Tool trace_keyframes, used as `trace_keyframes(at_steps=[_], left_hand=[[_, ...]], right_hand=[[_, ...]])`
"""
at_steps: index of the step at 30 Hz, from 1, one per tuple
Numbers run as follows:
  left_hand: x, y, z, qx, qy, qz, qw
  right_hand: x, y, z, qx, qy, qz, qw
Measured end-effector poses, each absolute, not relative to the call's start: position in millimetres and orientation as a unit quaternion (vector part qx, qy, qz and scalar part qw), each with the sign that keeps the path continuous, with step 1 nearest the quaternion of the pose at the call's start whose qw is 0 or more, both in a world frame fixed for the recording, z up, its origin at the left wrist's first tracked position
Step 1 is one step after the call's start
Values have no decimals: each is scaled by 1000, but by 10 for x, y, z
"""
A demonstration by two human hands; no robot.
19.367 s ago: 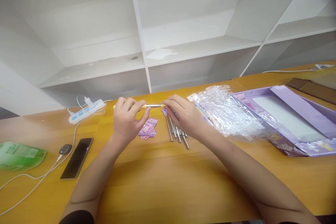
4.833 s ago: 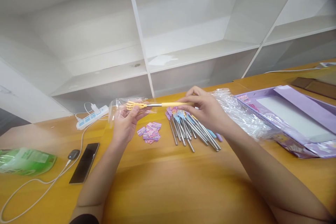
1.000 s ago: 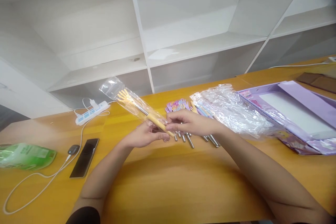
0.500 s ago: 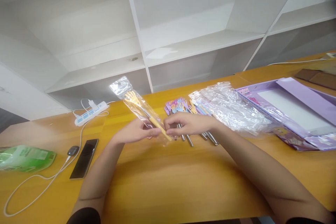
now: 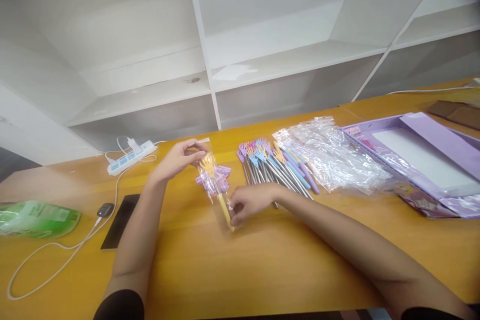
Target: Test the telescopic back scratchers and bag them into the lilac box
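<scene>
A clear plastic bag with a yellow hand-shaped back scratcher (image 5: pixel 222 205) inside slants between my two hands. My left hand (image 5: pixel 183 159) pinches the bag's top end near the yellow hand shape. Fingers of my right hand (image 5: pixel 249 202) are closed on the lower end, beside the yellow handle. Small pink printed cards (image 5: pixel 223 176) lie on the table just behind the bag. Right of them is a pile of back scratchers (image 5: pixel 268 162) with purple, blue and yellow heads and metal rods. A heap of clear plastic bags (image 5: pixel 330 155) lies beside that pile.
An open purple box (image 5: pixel 423 160) is at the right on the wooden table (image 5: pixel 300 265). On the left are a black phone (image 5: pixel 119 222), a white power strip (image 5: pixel 131 158), a green pouch (image 5: pixel 39 219) and a small black device on a white cable (image 5: pixel 105 210). Shelves stand behind.
The bagged scratcher has come down and turned more upright. My left hand moved up to the bag's top end, and my right hand moved slightly down. The pink cards now show.
</scene>
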State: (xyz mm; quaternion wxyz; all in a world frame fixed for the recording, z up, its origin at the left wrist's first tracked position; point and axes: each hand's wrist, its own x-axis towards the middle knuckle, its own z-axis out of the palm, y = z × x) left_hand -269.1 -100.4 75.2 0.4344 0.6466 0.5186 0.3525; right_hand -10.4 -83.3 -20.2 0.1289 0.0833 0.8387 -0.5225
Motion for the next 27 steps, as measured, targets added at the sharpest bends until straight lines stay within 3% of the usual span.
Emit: trace_keyframes(at_steps=[3,7,10,16,27], left_hand=[[-2693,-961,672,655,514,293,471],[-2674,-921,591,684,525,246,443],[-2635,-908,544,703,539,215,411],[-2564,-901,459,723,514,205,412],[-2352,-943,362,742,490,189,417]], right_hand=[[-201,-906,-324,76,837,-508,189],[-126,-849,-260,121,863,-456,180],[3,-693,-114,198,891,-388,127],[-201,-518,-224,356,910,-196,-81],[-411,-461,-626,373,919,-117,-60]])
